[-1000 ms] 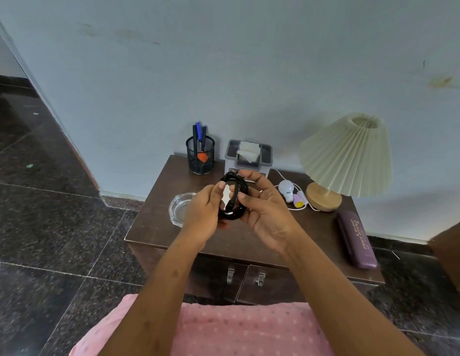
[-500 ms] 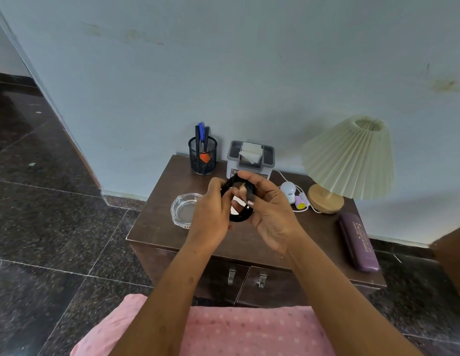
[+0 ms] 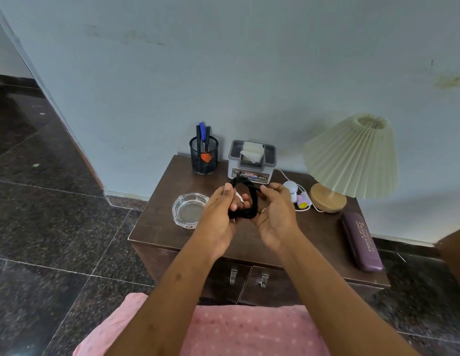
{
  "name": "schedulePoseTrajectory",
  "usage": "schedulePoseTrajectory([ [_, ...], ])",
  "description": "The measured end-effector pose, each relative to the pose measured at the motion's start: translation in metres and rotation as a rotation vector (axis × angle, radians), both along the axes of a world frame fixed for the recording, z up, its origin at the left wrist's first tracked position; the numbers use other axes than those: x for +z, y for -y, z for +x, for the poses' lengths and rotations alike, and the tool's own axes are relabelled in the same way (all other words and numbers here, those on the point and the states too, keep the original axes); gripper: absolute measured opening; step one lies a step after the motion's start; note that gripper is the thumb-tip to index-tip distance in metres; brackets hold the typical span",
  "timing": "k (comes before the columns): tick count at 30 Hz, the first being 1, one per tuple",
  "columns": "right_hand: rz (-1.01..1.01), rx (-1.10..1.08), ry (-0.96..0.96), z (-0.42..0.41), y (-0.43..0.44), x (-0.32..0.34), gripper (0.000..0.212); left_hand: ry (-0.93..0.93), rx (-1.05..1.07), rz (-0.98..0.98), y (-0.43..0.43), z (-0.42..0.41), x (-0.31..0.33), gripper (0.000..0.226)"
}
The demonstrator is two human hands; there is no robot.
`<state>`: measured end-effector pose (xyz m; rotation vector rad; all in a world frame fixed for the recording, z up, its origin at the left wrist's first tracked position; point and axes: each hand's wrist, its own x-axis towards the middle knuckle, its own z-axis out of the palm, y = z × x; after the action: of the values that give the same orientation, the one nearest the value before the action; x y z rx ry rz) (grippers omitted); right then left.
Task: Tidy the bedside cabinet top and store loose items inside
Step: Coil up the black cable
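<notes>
While left hand [image 3: 218,214], right hand [image 3: 277,217] grip it, black cable coil [image 3: 254,199] sits between.

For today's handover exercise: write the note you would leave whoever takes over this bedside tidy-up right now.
Left hand and right hand both grip the black cable coil, held above the cabinet top.
On top: glass ashtray, pen holder, tissue box, lamp, purple glasses case.
Done: cable gathered into a coil.
Left: store it and the loose items inside; doors look shut.

The fingers [image 3: 227,192] hide part of the black cable [image 3: 254,201]; brown object [image 3: 454,258] cut off at right edge.
</notes>
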<state>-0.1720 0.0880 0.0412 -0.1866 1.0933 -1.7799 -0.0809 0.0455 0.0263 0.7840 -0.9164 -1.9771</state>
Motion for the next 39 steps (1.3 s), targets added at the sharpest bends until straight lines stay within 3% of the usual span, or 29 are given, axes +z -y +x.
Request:
schedulePoseTrajectory([
  [3,0.085,0.141,-0.036,-0.005,-0.001,0.003,0.017,-0.136,-0.020,0.126,0.001,0.003,0.000,0.031],
  [6,0.117,0.284,-0.127,-0.009,-0.003,0.002,0.024,-0.112,0.002,0.155,0.005,0.007,-0.001,0.031],
  [13,0.189,0.353,-0.205,-0.010,-0.002,-0.007,0.026,0.108,0.079,0.220,0.007,0.006,-0.006,0.020],
  [16,0.282,0.357,-0.251,-0.018,0.000,-0.011,0.020,0.210,0.015,0.243,0.007,0.005,-0.011,0.015],
  [24,0.517,0.400,-0.446,-0.063,-0.019,-0.033,0.024,0.382,-0.167,0.216,-0.008,-0.021,-0.041,0.028],
  [27,0.607,0.374,-0.533,-0.076,-0.029,-0.049,0.034,0.424,-0.165,0.243,-0.018,-0.042,-0.058,0.029],
  [33,0.803,0.374,-0.745,-0.086,-0.044,-0.080,0.051,0.702,-0.027,0.237,-0.022,-0.079,-0.106,0.026],
  [36,0.808,0.343,-0.840,-0.082,-0.054,-0.090,0.065,0.885,0.066,0.131,-0.025,-0.087,-0.121,0.020],
  [39,0.760,0.313,-0.862,-0.078,-0.069,-0.097,0.077,0.947,0.172,0.083,-0.034,-0.092,-0.118,0.022],
])
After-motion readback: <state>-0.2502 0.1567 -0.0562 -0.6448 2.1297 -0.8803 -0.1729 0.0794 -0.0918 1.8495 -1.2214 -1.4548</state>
